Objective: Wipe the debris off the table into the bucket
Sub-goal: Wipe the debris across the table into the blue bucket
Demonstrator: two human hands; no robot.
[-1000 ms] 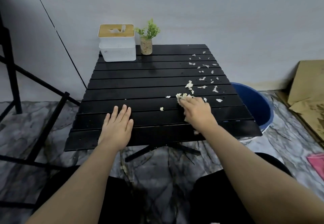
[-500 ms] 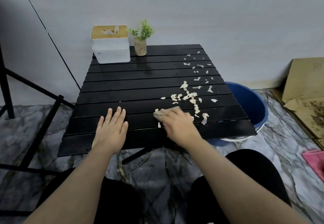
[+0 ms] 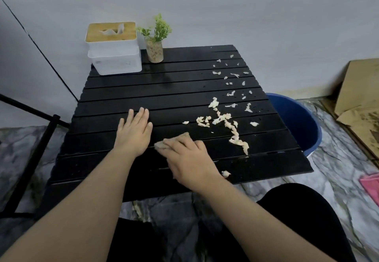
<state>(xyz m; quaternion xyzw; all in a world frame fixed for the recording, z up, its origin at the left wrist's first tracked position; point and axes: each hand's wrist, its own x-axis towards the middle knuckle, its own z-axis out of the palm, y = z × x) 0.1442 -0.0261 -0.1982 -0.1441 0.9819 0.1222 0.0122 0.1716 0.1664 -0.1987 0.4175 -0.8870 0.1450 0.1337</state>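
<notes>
Right hand point(image 3: 190, 159) presses a soft cloth point(image 3: 176, 139) flat under closed fingers; left hand point(image 3: 134, 132) rests spread on the desk point(image 3: 143, 97). Debris point(image 3: 231, 126) looks light, easily scattered.

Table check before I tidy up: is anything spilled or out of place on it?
Yes. Pale scraps are scattered over the right half of the table, toward the bucket. One scrap lies apart near the front edge, beside the right hand pressing a cloth.
</notes>
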